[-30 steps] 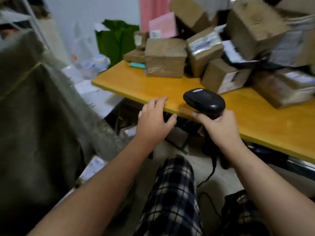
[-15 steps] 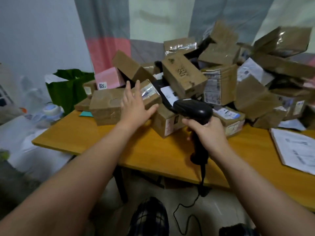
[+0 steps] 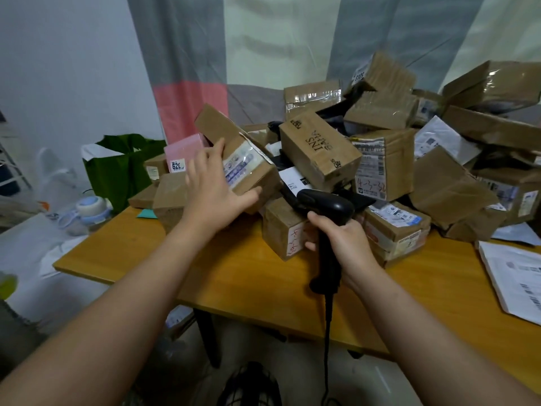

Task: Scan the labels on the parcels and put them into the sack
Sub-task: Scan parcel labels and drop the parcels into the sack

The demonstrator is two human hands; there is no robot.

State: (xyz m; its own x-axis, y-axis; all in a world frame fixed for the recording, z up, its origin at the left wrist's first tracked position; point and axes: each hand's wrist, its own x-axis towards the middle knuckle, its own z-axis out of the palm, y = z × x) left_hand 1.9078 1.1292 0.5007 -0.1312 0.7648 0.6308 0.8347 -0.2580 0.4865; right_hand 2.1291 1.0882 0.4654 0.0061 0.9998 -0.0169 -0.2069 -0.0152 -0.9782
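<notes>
Box (image 3: 234,142) is leaning up against the left hand (image 3: 213,186), which is pressing on its near end with spread, straight fingers. Its long side is sloping down to the right, toward the scanner (image 3: 328,205). The right hand (image 3: 342,244) is squeezing the scanner's handle. The label (image 3: 238,165) is facing up, just left of the scanner's nose.

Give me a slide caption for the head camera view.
Left hand touches a labelled box on the parcel pile while right hand grips the scanner.

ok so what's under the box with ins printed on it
Under the INS box a white-labelled flat packet and a black packet peek out. The scanner hides the rest in front.
</notes>
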